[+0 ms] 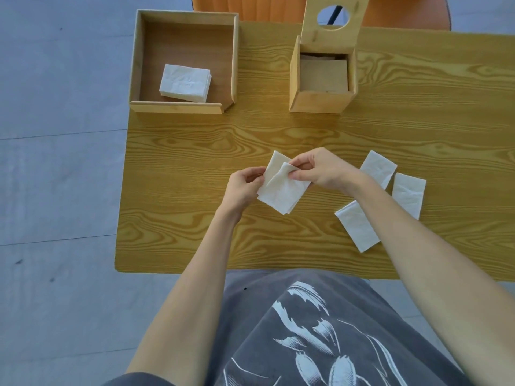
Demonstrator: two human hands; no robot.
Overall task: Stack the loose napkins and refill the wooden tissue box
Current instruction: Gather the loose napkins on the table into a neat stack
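Both hands hold a small bunch of white napkins (281, 189) just above the middle of the wooden table (181, 162). My left hand (243, 188) grips its left edge. My right hand (320, 169) pinches the top napkin's upper edge, which is bent upward. Three loose folded napkins lie to the right: one (380, 168) partly under my right wrist, one (409, 195) further right, one (358, 225) nearer me. The wooden tissue box (320, 100) stands at the back with its lid (333, 16) hinged up; napkins show inside.
A shallow wooden tray (235, 59) sits at the back left corner of the table and holds a neat stack of white napkins (185, 82). An orange chair (250, 8) stands behind the table. Grey floor lies to the left.
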